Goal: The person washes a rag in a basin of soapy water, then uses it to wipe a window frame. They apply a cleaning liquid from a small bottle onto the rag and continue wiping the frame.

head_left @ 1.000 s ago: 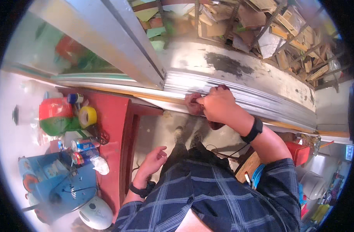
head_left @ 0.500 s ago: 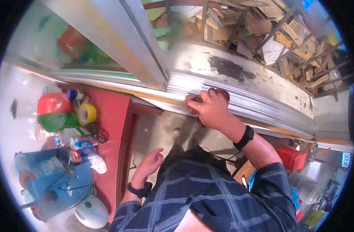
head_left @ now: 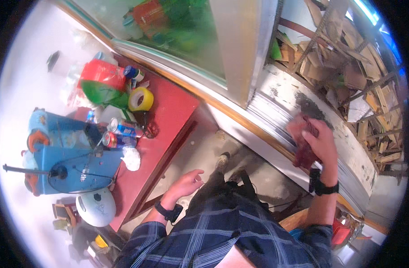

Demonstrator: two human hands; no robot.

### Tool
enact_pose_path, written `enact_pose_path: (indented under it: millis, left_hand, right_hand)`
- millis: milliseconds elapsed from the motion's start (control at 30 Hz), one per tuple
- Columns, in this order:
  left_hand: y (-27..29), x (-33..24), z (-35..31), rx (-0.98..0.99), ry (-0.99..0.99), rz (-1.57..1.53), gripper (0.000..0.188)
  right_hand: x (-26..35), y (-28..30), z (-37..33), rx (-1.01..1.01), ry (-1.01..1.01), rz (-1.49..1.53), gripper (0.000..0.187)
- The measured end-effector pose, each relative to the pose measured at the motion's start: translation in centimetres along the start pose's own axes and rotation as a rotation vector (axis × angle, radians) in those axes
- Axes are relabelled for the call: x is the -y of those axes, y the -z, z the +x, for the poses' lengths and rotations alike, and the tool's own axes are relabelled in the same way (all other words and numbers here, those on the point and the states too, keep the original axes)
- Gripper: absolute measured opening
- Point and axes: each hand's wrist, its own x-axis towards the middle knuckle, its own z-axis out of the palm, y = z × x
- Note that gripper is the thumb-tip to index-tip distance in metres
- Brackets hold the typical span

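Note:
My right hand [head_left: 321, 142] is closed around a dark red cloth [head_left: 304, 139], which bunches out past the thumb and hangs toward the wooden edge. Hand and cloth are over the metal track of the sliding window [head_left: 272, 111]; whether the cloth touches it I cannot tell. To the left, the sliding window's glass panel [head_left: 186, 49] stands in its pale frame. My left hand [head_left: 187, 184] hangs low above the floor, fingers loosely curled and apart, with nothing in it.
A red table [head_left: 168, 117] at the left bears yellow tape [head_left: 141, 99], drink cans [head_left: 120, 127], a blue box [head_left: 75, 167] and a white helmet [head_left: 96, 207]. Beyond the sill, metal bars [head_left: 316, 44] stand before piled scrap wood [head_left: 383, 102]. A red container [head_left: 341, 233] is at lower right.
My view has turned, so the table and window appear tilted. My right hand has moved rightward along the track with the cloth. My left hand stays low, holding nothing.

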Motion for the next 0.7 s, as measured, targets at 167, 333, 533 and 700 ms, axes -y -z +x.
enact_pose_path:
  millis: [167,333,533,700]
  left_hand:
    - [0.7,-1.9,-1.4,0.076,0.093,-0.05,0.046]
    - [1.5,-1.3,-2.1,-0.091,-0.056,-0.536,0.078]
    - [4.2,-6.3,-0.1,-0.052,-0.42,-1.079,0.091]
    - [4.8,-5.4,-0.6,-0.113,-0.346,-1.127,0.066]
  right_hand:
    - [1.2,-7.4,1.7,0.117,0.08,-0.567,0.032]
    - [8.6,-8.5,-0.3,0.366,0.063,0.269,0.037]
    - [14.0,-17.3,-4.1,0.516,0.451,0.345,0.046]
    - [15.5,-20.0,-5.0,0.529,0.431,0.283,0.034]
